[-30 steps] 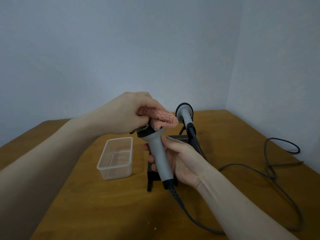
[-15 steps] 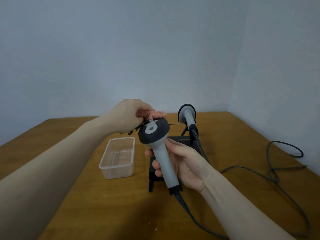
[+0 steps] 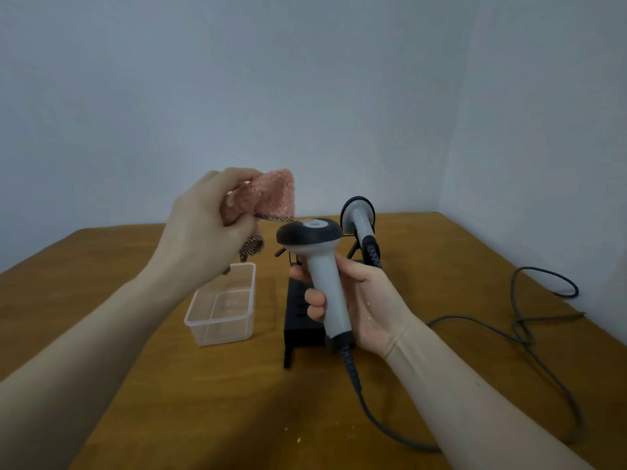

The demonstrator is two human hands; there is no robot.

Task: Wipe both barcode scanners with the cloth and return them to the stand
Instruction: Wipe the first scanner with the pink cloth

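Observation:
My right hand (image 3: 364,301) grips the grey handle of a barcode scanner (image 3: 322,266), held upright with its black head on top. My left hand (image 3: 207,228) holds a pink fuzzy cloth (image 3: 271,198) bunched up, raised to the left of the scanner head and just clear of it. Behind, a second grey scanner (image 3: 359,218) sits in the black stand (image 3: 298,320), whose base shows on the table below my right hand.
A clear plastic tub (image 3: 220,307) sits left of the stand on the wooden table (image 3: 203,401). The scanners' dark cables (image 3: 522,330) trail and loop over the table's right side. Walls close in behind and on the right.
My left hand lifted the cloth off the scanner head, up and to the left. The scanner head, covered by the cloth a second ago, is now bare and tilted flatter.

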